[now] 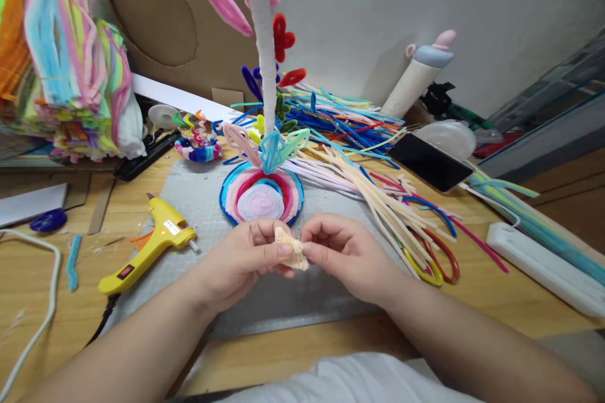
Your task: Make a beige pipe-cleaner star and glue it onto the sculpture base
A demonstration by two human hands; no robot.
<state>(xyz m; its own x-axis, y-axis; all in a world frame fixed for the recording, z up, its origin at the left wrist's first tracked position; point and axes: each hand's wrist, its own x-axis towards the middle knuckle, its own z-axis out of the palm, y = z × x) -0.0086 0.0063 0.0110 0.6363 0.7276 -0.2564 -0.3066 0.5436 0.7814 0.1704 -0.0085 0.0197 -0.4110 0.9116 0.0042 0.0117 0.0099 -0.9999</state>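
Note:
Between my two hands is a small cream-coloured fuzzy piece (292,249), seemingly shaped from pipe cleaner. My left hand (253,255) pinches its left side between thumb and fingers. On its right edge, the thumb and fingertips of my right hand (347,255) are closed. Just beyond my hands stands a pipe-cleaner craft with a round ringed base (259,201), a white wrapped stem (267,63) and a pastel butterfly-like shape (270,150). Pink, red, blue and yellow fuzzy flowers and petals surround the stem.
A yellow glue gun (158,239) lies left on the grey mat (227,308). Loose cream pipe cleaners (373,195) spread to the right, near a phone (431,162) and a white power strip (543,267). Bundled pipe cleaners (70,63) stand back left; a white bottle (416,75) leans back right.

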